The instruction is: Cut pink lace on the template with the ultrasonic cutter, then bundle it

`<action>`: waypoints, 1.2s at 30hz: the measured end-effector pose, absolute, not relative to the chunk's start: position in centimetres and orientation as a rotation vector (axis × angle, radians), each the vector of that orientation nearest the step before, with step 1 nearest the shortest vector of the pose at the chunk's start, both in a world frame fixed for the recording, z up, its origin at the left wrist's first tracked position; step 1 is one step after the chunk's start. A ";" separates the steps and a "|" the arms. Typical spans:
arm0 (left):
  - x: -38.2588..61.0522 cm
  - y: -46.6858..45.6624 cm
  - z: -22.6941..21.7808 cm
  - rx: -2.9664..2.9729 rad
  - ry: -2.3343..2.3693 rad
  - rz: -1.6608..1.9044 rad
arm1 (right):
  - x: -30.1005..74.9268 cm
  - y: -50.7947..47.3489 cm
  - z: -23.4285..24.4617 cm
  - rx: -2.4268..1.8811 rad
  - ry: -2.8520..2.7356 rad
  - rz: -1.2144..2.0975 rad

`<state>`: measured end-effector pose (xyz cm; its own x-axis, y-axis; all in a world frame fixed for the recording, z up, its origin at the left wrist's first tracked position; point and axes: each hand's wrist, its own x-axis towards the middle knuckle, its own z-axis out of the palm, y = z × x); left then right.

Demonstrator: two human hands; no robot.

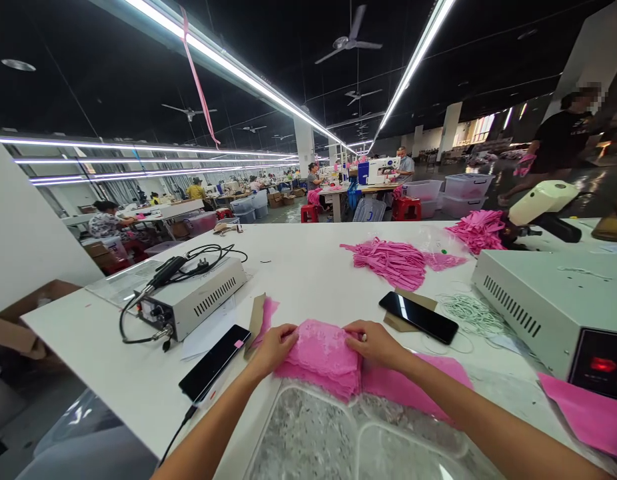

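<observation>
A pink lace-patterned fabric piece (319,341) lies over a stack of similar pink pieces (333,387). My left hand (279,345) pinches its left edge between thumb and fingers. At its right edge my right hand (374,341) grips the fabric the same way, fingers curled. The stack rests at the back edge of a clear plastic tray (308,427) with rounded compartments. A flat pink fabric sheet (418,387) lies partly under my right forearm. Beside my left hand are a brown card and a pink scrap (268,317).
Phones lie at left (216,363) and right (419,317). A grey box with a cabled handpiece (203,300) stands at left, a larger grey machine (553,300) at right. Pink straps (388,260) and pale green cord (471,313) lie beyond. People work at sewing tables behind.
</observation>
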<state>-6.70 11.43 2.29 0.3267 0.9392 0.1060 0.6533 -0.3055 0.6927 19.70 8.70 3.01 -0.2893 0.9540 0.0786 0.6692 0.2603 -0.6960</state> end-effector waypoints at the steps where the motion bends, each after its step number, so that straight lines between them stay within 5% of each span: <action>1: -6.8 11.4 2.2 2.081 1.405 0.700 | 19.6 8.7 3.0 -1.457 -2.050 0.755; 10: -4.2 7.7 3.6 2.551 1.312 0.791 | 27.1 4.4 4.4 -1.576 -1.911 0.668; 16: 3.9 3.3 2.7 2.918 0.851 0.357 | 30.8 -2.8 2.7 -1.676 -1.919 0.601; 24: 7.5 5.0 2.7 3.050 0.901 -0.027 | 31.3 -4.6 0.8 -1.617 -1.991 0.506; 36: 7.2 4.6 6.1 3.025 0.917 0.077 | 32.7 -4.2 1.9 -1.584 -1.903 0.584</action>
<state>7.20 4.56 6.12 0.8308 0.5541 0.0524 0.5551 -0.8318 -0.0052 32.72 -4.23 1.91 -0.1182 0.9800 0.1603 0.7213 0.1957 -0.6644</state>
